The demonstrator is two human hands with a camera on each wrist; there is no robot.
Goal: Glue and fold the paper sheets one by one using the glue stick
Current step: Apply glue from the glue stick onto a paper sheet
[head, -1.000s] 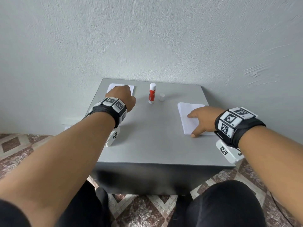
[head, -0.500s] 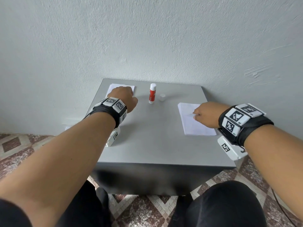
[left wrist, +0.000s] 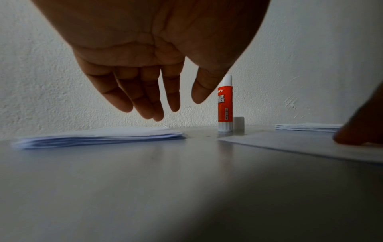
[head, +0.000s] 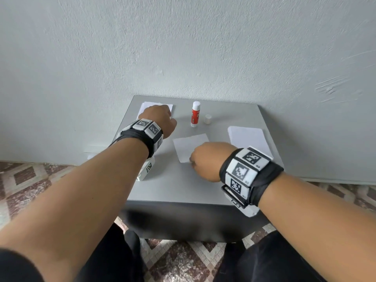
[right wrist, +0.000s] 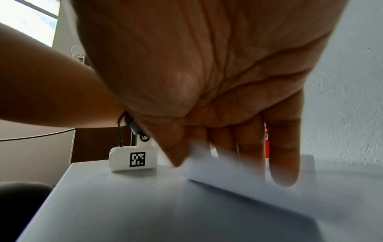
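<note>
A single white paper sheet (head: 190, 147) lies in the middle of the grey table (head: 183, 186). My right hand (head: 196, 161) pinches its near right corner between thumb and fingers; the right wrist view shows the sheet (right wrist: 228, 175) blurred in that pinch (right wrist: 199, 157). My left hand (head: 160, 117) hovers with relaxed, straight fingers (left wrist: 172, 101) above a stack of folded papers (left wrist: 99, 135) at the back left. The red and white glue stick (head: 196, 113) stands upright and uncapped at the back centre, its cap (head: 208, 119) beside it.
A stack of unfolded white sheets (head: 247, 139) lies at the table's right side. A plastered wall (head: 203, 47) stands right behind the table. Patterned floor tiles (head: 30, 176) surround it. My knees are below the front edge.
My right hand has taken one sheet off the right stack and carried it left to the table's middle. The left hand has stayed over the folded stack.
</note>
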